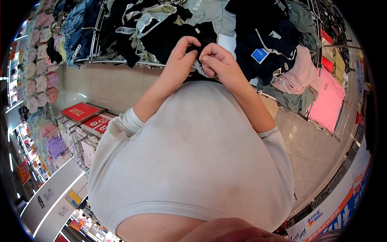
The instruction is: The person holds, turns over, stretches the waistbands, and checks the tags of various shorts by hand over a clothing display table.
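My left hand [182,60] is curled over the near edge of the clothing display, with its index finger and thumb bent towards each other. Close beside it, my right hand [219,62] has its fingers folded in and its thumb pressed against them. What either hand pinches is too small or hidden to make out. A light grey strip of fabric [199,69] shows between and just below the hands. Beyond the fingertips lies a black garment [203,30], and dark navy clothing [256,44] with a blue tag [260,55] sits to the right.
A metal display rail [151,63] runs along the near edge. Grey shorts [211,14] lie further back, jeans [76,32] hang left, and pink garments [328,99] lie right. Red sale signs [82,111] stand on the left; tiled floor [109,82] shows below the rail.
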### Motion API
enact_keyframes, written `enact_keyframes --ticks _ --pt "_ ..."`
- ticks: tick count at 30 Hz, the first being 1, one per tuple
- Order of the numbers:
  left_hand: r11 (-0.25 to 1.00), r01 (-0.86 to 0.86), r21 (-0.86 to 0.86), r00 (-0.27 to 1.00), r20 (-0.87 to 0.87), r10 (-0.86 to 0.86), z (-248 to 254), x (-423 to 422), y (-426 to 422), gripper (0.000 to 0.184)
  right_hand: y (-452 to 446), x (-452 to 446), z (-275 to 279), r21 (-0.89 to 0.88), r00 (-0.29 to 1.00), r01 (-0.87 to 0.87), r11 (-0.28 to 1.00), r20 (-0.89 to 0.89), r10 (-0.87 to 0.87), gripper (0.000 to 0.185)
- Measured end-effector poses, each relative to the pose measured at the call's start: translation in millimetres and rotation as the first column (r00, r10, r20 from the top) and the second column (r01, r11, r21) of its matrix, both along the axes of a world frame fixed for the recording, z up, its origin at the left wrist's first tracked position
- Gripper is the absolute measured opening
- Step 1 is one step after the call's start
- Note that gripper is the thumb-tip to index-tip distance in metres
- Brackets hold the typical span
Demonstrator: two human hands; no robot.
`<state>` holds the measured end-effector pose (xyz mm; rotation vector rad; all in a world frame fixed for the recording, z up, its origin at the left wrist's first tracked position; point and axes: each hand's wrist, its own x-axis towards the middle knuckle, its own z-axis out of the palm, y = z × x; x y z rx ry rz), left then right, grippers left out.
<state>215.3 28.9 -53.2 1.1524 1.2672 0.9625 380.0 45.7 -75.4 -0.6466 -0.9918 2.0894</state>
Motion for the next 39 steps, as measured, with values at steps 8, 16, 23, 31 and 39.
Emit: enact_keyframes --ticks 8,16,23,31,39 --pt "0.961 -0.233 -0.152 0.929 0.259 0.266 -18 0 -1 0.018 -7 3 -5 -0.052 0.997 0.074 0.996 0.033 -0.073 0.004" --pt "0.969 -0.24 -0.06 0.934 0.256 0.248 -4 -4 0 0.019 -7 12 -1 -0.038 0.969 0.229 0.973 0.107 -0.224 0.008" --pt "0.985 -0.145 0.092 0.988 0.076 0.138 -5 -2 0 0.018 -9 2 6 0.581 0.777 0.096 0.808 0.464 -0.425 0.017" --pt "0.989 -0.141 0.045 0.989 0.039 0.139 0 -3 -1 0.017 -8 0 -2 0.561 0.779 0.004 0.827 0.518 -0.355 0.01" --pt "0.988 -0.151 0.025 0.988 0.03 0.15 -1 -7 1 0.016 -1 7 -23 0.233 0.943 0.158 0.96 0.252 -0.217 0.003"
